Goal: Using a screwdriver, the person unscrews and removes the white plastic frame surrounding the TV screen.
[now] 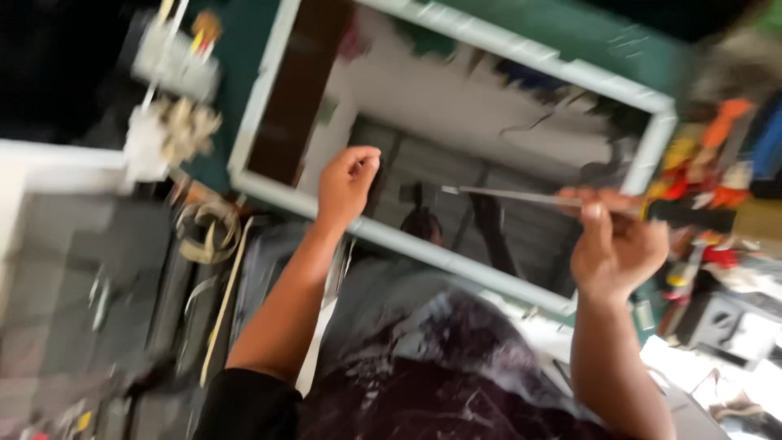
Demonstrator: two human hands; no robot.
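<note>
One white-framed mirror [252,114] lies centre. Left hand [346,186], grip curled closed and empty, rests on it; right hand [617,244], at three o'clock, grips one thin metal rod [505,194].

Mirror [456,106] glossy glass, pale painted frame [261,98]; thin rod [505,194] shiny metal.
</note>
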